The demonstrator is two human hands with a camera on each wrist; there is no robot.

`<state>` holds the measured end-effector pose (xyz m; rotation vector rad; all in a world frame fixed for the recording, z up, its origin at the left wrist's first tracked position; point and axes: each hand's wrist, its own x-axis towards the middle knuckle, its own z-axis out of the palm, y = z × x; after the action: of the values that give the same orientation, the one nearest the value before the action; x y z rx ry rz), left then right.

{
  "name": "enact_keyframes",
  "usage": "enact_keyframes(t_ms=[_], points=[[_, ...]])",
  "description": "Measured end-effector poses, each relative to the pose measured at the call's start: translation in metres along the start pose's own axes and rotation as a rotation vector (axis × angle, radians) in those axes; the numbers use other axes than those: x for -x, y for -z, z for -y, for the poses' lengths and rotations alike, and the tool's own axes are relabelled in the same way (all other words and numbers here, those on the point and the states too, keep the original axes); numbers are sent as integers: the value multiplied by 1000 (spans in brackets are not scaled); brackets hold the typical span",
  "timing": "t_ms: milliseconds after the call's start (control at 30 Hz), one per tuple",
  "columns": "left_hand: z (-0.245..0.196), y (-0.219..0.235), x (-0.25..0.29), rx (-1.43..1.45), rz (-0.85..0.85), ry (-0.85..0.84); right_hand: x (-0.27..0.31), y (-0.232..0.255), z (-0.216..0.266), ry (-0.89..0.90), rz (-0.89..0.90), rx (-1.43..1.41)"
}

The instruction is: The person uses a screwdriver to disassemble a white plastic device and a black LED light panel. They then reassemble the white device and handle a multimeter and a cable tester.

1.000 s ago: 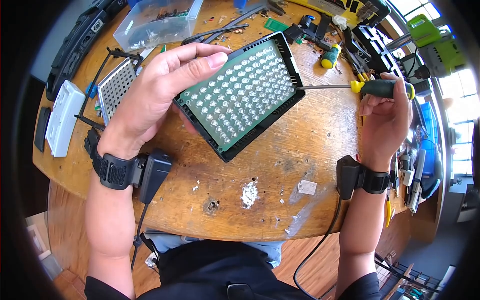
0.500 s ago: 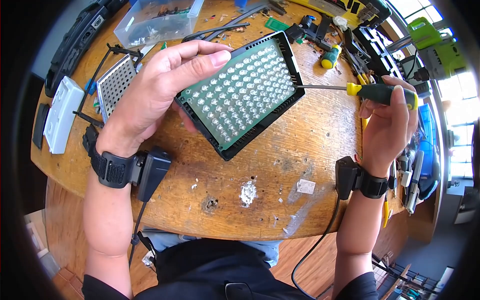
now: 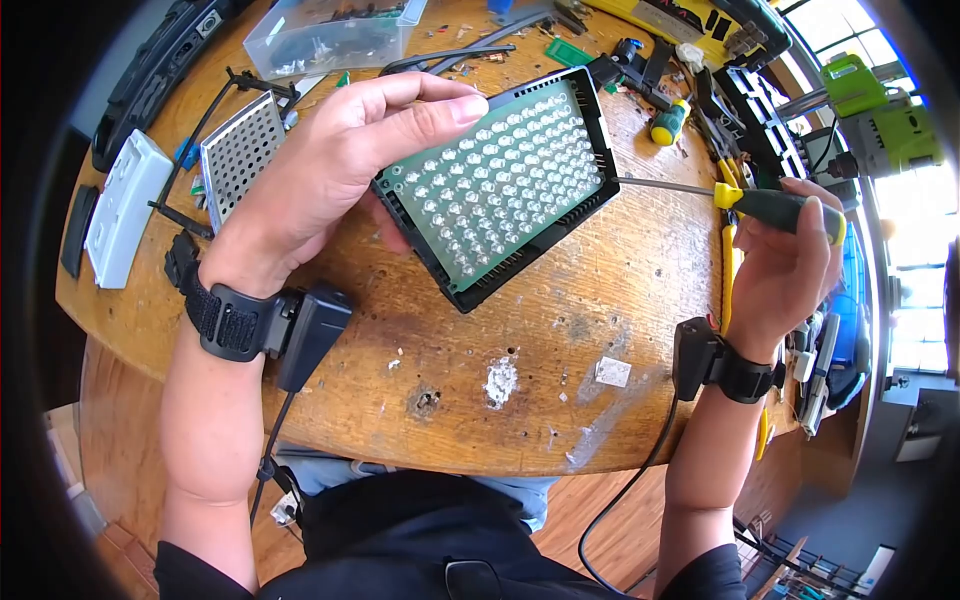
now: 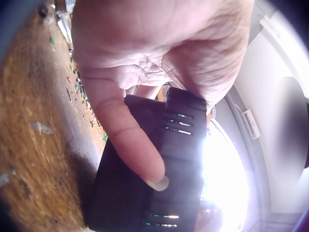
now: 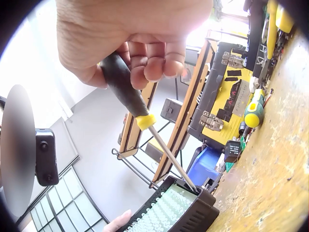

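My left hand (image 3: 335,160) grips a black plastic housing (image 3: 470,297) by its left end, thumb over the top edge and fingers underneath. Inside the housing lies a green circuit board with rows of clear LEDs (image 3: 500,185). The housing is tilted above the table; the left wrist view shows its slotted black back (image 4: 178,154) with a finger across it. My right hand (image 3: 785,270) holds a screwdriver (image 3: 775,207) by its dark green and yellow handle. In the right wrist view the screwdriver's shaft (image 5: 169,154) reaches into the housing's end wall, its tip hidden there.
A perforated metal panel (image 3: 240,150) and a white plastic piece (image 3: 128,210) lie at the left. Behind stands a clear bin (image 3: 330,45) of parts. A second screwdriver (image 3: 669,122), pliers and a yellow case (image 3: 690,30) are at the back right. White residue (image 3: 501,382) marks the wooden table.
The housing and left hand have shifted slightly right in the head view. My right hand has lowered a little, and the screwdriver's handle now slopes further down to the right, its tip still at the housing's end.
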<state>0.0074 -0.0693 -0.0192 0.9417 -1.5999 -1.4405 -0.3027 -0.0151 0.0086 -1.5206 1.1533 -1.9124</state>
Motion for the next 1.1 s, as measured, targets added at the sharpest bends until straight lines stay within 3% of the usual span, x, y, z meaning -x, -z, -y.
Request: enact_keyframes(t_ms=[333, 467, 600, 700, 867, 933, 967, 1100], points=[[1, 1, 0, -30, -10, -17, -1, -1, -1, 2, 44, -12], [-3, 4, 1, -23, 34, 69, -1, -1, 1, -31, -3, 9], [-4, 5, 1, -16, 25, 83, -9, 8, 1, -135, 17, -199], [1, 0, -1, 3, -15, 19, -15, 19, -4, -336, -33, -541], [5, 0, -3, -1, -10, 26, -19, 25, -7, -424, -86, -670], [11, -2, -6, 3, -67, -64, -19, 27, -10, -434, -94, -706], [2, 0, -2, 18, -16, 32, -20, 28, -10, -431, -93, -706], [-4, 6, -1, 9, 40, 128, -20, 29, -13, -414, -81, -723]])
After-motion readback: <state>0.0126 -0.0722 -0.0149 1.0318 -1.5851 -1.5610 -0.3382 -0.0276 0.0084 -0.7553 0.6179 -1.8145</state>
